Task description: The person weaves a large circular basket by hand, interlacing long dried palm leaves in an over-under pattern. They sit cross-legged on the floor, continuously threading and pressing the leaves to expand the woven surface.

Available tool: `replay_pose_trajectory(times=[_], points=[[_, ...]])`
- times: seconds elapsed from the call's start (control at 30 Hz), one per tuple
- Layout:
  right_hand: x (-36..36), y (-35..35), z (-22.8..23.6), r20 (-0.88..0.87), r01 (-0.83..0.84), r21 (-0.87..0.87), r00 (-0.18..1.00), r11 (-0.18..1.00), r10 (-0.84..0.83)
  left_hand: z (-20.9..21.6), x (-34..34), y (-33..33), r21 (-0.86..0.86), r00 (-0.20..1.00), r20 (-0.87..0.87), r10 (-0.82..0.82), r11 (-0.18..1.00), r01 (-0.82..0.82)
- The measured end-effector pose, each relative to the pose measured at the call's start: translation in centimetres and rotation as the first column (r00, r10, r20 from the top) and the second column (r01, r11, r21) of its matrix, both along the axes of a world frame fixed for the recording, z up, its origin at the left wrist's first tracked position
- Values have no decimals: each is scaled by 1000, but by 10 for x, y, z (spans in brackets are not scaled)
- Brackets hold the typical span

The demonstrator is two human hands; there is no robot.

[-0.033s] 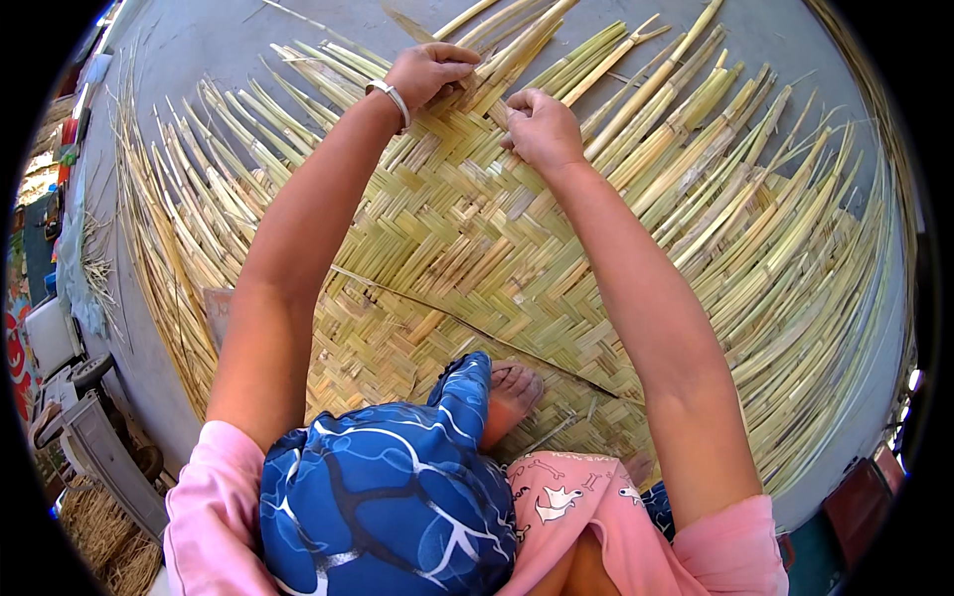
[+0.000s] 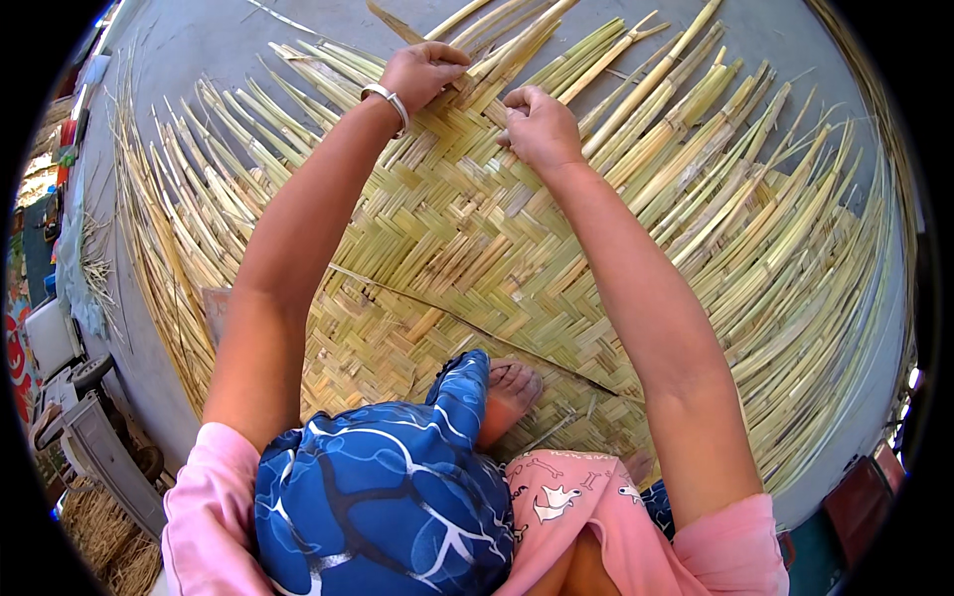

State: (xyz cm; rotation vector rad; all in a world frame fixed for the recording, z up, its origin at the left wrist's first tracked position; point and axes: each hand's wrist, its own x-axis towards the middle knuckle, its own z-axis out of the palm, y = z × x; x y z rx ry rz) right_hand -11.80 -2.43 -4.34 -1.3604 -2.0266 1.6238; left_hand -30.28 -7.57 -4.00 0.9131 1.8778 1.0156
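A large mat (image 2: pixel 467 238) of flattened green and tan reeds lies under me, woven in a zigzag pattern, its loose ends fanning out at the far side. My left hand (image 2: pixel 427 75), with a white bracelet at its wrist, is closed at the far edge of the weave. A flat brown strip (image 2: pixel 394 22) sticks out beyond its fingers, and part of it is hidden by the hand. Just to the right, my right hand (image 2: pixel 543 127) pinches a reed strip (image 2: pixel 496 112) at the weave's edge. The fingertips of both hands are partly hidden.
My bare foot (image 2: pixel 514 389) rests on the mat near a thin dark stick (image 2: pixel 467 323) lying across it. Loose reeds (image 2: pixel 795 268) spread over the grey floor (image 2: pixel 229 40) on the right. At left stand a grey metal frame (image 2: pixel 99 447) and a heap of dry straw (image 2: pixel 104 536).
My left hand has shifted slightly to the left, and the far end of the brown strip has swung left with it. My right hand stays nearly in place.
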Motion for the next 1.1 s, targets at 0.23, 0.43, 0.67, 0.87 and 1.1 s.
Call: replay_pose_trajectory(times=[0.23, 0.43, 0.67, 0.87, 1.1], points=[[18, -1, -8, -132, 10, 140, 991, 990, 8, 4, 12, 2, -70, 928, -372, -21, 998, -5], [130, -74, 35, -106, -258, 473, 933, 842, 345, -12, -43, -16, 5, 967, -254, -11, 1000, 12], [275, -151, 26, 359, -631, 535, 771, 562, 526, 69, 85, -105, -231, 834, -490, -255, 960, 158], [261, -145, 22, 188, -375, 735, 913, 566, 361, 68, 212, -171, -447, 777, 534, -334, 668, 595], [275, -148, 34, 94, -278, 644, 953, 713, 287, 50, 260, -155, -328, 687, 711, 150, 935, 135]])
